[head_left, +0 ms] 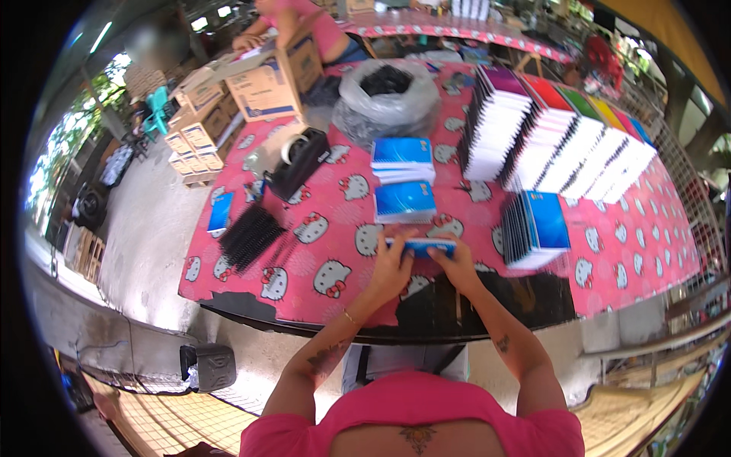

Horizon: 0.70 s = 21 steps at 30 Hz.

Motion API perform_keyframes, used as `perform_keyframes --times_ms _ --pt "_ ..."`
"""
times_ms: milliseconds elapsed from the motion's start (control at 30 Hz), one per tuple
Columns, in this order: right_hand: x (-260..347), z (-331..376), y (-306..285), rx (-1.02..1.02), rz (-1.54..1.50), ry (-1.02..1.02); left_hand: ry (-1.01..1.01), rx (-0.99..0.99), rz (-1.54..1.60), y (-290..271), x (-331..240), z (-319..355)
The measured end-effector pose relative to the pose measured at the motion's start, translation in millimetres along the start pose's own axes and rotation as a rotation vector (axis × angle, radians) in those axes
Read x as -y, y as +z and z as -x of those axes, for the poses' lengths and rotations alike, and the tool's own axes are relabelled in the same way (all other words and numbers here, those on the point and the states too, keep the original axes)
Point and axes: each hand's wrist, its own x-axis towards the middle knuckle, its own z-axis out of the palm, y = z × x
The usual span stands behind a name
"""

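Left hand (392, 266) and right hand (455, 263), fingers partly curled, grip opposite ends of a blue notebook (427, 247) near the table's (525, 298) front edge. Even, light pressure should keep its pages square. Blue stacks (405, 199) sit at eleven o'clock, black coils (251, 233) at nine, another blue pile (544, 221) at three.

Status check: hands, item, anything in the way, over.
Left hand and right hand: holding blue item, one at each end. Item near table's front edge. Blue notebook stack close ahead.
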Motion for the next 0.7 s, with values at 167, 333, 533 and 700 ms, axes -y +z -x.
perform_keyframes --times_ms 167,333,533,700 --pt "-8.0 19.2 -17.1 -0.022 -0.108 0.160 0.076 -0.397 -0.608 -99.9 31.0 1.3" --pt "9.0 6.0 3.0 0.062 -0.174 0.047 -0.224 -0.318 -1.031 -180.5 119.2 50.6" --pt "14.2 5.7 10.6 0.162 -0.005 0.086 -0.125 -0.424 -0.984 -184.3 98.5 43.0" --pt "14.1 11.6 -5.5 0.250 -0.066 0.137 0.055 -0.247 -0.548 -126.2 26.4 10.5"
